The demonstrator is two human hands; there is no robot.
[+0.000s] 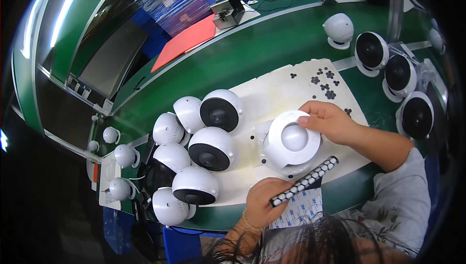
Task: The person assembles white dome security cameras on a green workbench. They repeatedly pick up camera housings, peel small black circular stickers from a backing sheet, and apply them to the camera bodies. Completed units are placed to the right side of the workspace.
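My right hand (331, 122) grips a round white camera (279, 150) by the rim, thumb on top. Its flat ring-shaped base faces up, with a smooth dome in the middle. Just below it, my left hand (264, 198) is closed on the lower end of a narrow black strip (306, 180) carrying rows of pale round pads. That strip slants up to the right, close to the camera's lower edge. Under both lies a pale worn sheet (247, 176). Partly covered by my left hand and the strip is a printed blue-and-white sheet (305, 206).
Several white cameras with black fronts (209, 148) crowd the left of the sheet. More cameras (415, 114) stand at the right. Small black clover-shaped pieces (330, 94) lie on the sheet's far right. A red board (187, 45) and a metal box (228, 17) are at the back.
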